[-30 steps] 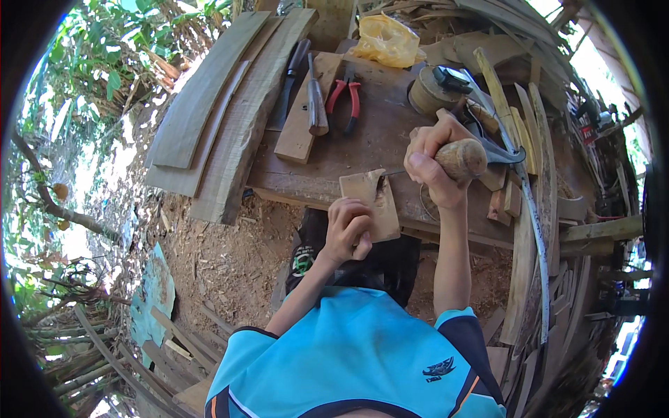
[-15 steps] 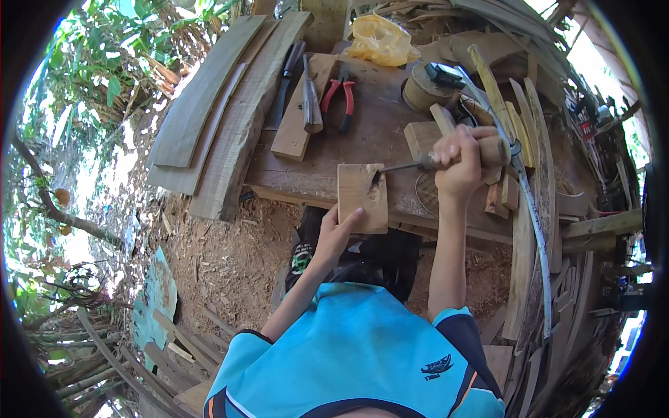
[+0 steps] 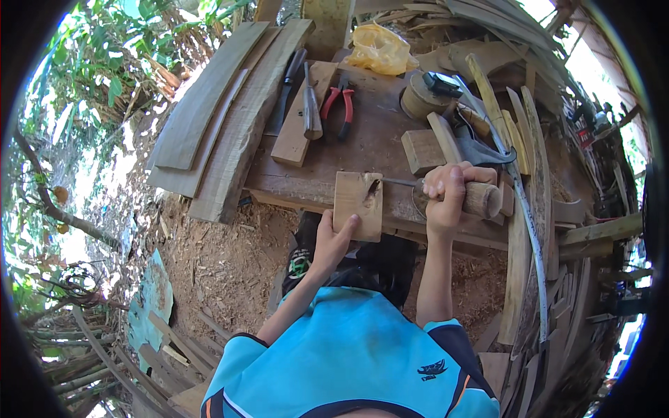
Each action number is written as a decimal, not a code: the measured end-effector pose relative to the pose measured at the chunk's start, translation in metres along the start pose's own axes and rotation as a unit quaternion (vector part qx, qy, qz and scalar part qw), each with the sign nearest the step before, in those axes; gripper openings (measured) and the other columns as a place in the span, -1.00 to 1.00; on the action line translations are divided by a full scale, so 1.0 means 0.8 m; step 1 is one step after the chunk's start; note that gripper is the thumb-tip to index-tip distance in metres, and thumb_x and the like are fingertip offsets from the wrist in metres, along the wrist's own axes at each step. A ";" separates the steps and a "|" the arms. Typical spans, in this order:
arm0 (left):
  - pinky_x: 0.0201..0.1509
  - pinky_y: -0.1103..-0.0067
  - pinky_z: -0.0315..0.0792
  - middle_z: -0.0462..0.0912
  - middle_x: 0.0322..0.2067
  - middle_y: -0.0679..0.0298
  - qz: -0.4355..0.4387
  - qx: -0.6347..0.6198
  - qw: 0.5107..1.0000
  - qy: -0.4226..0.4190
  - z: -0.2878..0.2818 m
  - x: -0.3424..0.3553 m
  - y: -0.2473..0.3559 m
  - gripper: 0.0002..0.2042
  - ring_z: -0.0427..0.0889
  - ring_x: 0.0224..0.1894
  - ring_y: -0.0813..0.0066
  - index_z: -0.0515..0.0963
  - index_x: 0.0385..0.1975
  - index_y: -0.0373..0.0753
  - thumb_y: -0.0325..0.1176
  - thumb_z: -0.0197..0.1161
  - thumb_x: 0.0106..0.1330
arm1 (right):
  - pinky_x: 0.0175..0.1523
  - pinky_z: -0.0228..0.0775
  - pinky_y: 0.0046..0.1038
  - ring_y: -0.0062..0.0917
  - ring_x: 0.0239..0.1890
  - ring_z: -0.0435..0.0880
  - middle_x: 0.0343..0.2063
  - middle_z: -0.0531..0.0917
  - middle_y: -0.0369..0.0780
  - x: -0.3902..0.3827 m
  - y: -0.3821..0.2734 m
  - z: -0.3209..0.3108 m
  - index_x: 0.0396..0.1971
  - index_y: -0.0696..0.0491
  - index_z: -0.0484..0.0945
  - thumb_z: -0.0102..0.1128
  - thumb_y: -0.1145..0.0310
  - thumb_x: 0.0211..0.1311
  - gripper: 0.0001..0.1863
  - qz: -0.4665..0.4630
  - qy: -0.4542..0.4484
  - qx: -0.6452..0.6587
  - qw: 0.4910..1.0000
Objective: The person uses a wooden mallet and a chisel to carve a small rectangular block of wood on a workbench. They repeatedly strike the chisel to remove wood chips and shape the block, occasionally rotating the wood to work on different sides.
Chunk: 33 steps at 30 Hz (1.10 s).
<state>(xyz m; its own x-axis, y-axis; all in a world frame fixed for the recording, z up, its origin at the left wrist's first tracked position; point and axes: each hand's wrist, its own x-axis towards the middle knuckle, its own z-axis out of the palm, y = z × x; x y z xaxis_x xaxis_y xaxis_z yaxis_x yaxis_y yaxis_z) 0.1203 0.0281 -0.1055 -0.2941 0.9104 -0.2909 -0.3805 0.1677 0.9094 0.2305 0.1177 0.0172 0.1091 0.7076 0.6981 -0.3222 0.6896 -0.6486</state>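
My left hand (image 3: 333,242) grips the lower edge of a pale wooden block (image 3: 355,209), thumb on its face. The block is held at the near edge of the bench and has a rough, dark hollow near its upper right corner. My right hand (image 3: 446,197) is closed around a chisel (image 3: 482,200) with a thick, round wooden handle. Its thin metal shaft points left, and the tip meets the hollow; the exact shape of the cutting end cannot be made out.
On the brown workbench (image 3: 376,111) lie red-handled pliers (image 3: 339,111), another chisel (image 3: 311,115) on a plank, a knife (image 3: 290,80), and a yellow plastic bag (image 3: 380,50). Long boards (image 3: 240,132) rest at left. Wood pieces and a long metal strip (image 3: 533,237) crowd the right. Shavings cover the ground.
My right hand and the chisel have moved nearer and slightly left. The block has shifted a little nearer and left with my left hand, and the chisel tip remains at the hollow.
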 end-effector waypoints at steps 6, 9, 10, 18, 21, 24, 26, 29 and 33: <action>-0.40 0.54 0.55 0.46 -0.33 0.13 -0.033 -0.086 0.995 -0.042 0.010 -0.007 -0.005 -0.68 0.55 -0.33 0.41 0.26 -0.23 -0.39 -0.29 0.12 0.18 | -0.68 0.20 -0.58 -0.64 -0.79 0.28 -0.77 0.33 -0.24 -0.002 -0.003 0.013 -0.52 0.09 0.14 -0.04 0.56 0.09 -0.82 0.003 0.042 -0.051 0.998; -0.35 0.49 0.55 0.44 -0.27 0.11 -0.054 -0.096 0.992 -0.065 0.010 -0.008 -0.002 -0.66 0.54 -0.27 0.37 0.22 -0.19 -0.39 -0.29 0.11 0.19 | -0.66 0.21 -0.60 -0.63 -0.75 0.36 -0.69 0.40 -0.20 -0.008 -0.005 0.007 -0.49 0.10 0.12 -0.02 0.58 0.10 -0.80 -0.016 0.017 -0.073 0.997; -0.33 0.48 0.55 0.42 -0.24 0.10 -0.058 -0.098 0.992 -0.063 0.012 -0.010 -0.001 -0.65 0.53 -0.24 0.36 0.20 -0.18 -0.38 -0.29 0.10 0.19 | -0.66 0.21 -0.59 -0.63 -0.75 0.36 -0.68 0.41 -0.19 -0.011 -0.004 0.007 -0.49 0.10 0.12 -0.02 0.58 0.10 -0.80 -0.024 0.015 -0.080 0.996; -0.28 0.44 0.55 0.36 -0.18 0.09 -0.066 -0.159 0.984 -0.051 0.031 -0.016 0.010 -0.65 0.51 -0.19 0.34 0.12 -0.15 -0.34 -0.30 0.05 0.21 | -0.61 0.32 -0.55 -0.55 -0.68 0.41 -0.63 0.39 -0.18 -0.037 0.003 0.007 -0.39 0.07 0.09 0.01 0.55 0.06 -0.74 -0.130 0.003 -0.131 0.983; -0.29 0.45 0.56 0.36 -0.19 0.09 -0.068 -0.177 0.981 -0.044 0.034 -0.016 0.024 -0.66 0.51 -0.20 0.33 0.12 -0.16 -0.35 -0.32 0.04 0.21 | -0.57 0.38 -0.46 -0.50 -0.64 0.41 -0.55 0.36 -0.16 -0.053 0.000 0.000 -0.35 0.07 0.09 0.04 0.56 0.02 -0.70 -0.167 -0.053 -0.090 0.980; -0.32 0.46 0.56 0.37 -0.21 0.09 -0.073 -0.188 0.979 -0.038 0.036 -0.015 0.030 -0.67 0.52 -0.22 0.33 0.13 -0.17 -0.36 -0.34 0.04 0.20 | -0.57 0.37 -0.43 -0.51 -0.64 0.39 -0.54 0.36 -0.16 -0.073 -0.002 -0.001 -0.36 0.09 0.13 0.04 0.58 0.00 -0.72 -0.196 -0.094 -0.076 0.973; -0.34 0.47 0.56 0.38 -0.23 0.09 -0.062 -0.198 0.978 -0.037 0.037 -0.012 0.030 -0.68 0.52 -0.25 0.35 0.13 -0.17 -0.37 -0.34 0.04 0.20 | -0.56 0.38 -0.41 -0.50 -0.63 0.39 -0.53 0.36 -0.16 -0.079 -0.009 0.006 -0.36 0.08 0.12 0.02 0.57 0.02 -0.73 -0.192 -0.118 -0.108 0.968; -0.16 0.58 0.41 0.43 -0.25 0.18 -0.068 -0.195 0.978 -0.006 0.040 -0.017 0.032 -0.67 0.47 -0.23 0.52 0.20 -0.14 -0.34 -0.36 0.08 0.17 | -0.57 0.37 -0.41 -0.51 -0.64 0.36 -0.53 0.33 -0.16 -0.081 -0.019 0.011 -0.31 0.02 0.04 -0.04 0.56 0.08 -0.70 -0.184 -0.167 -0.179 0.952; -0.16 0.62 0.37 0.42 -0.27 0.21 -0.012 -0.183 0.983 0.004 0.042 -0.034 0.044 -0.71 0.45 -0.24 0.59 0.21 -0.18 -0.34 -0.35 0.08 0.19 | -0.57 0.36 -0.41 -0.51 -0.64 0.35 -0.53 0.33 -0.16 -0.074 -0.042 0.024 -0.31 0.03 0.04 -0.05 0.56 0.09 -0.71 -0.182 -0.164 -0.164 0.956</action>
<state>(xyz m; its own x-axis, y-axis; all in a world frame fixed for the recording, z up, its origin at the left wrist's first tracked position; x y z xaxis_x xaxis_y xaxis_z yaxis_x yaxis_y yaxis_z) 0.1445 0.0216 -0.0555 -0.2878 0.9042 -0.3157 -0.6766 0.0413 0.7352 0.2170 0.0494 0.0035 -0.1594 0.3620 0.9184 -0.0005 0.9303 -0.3668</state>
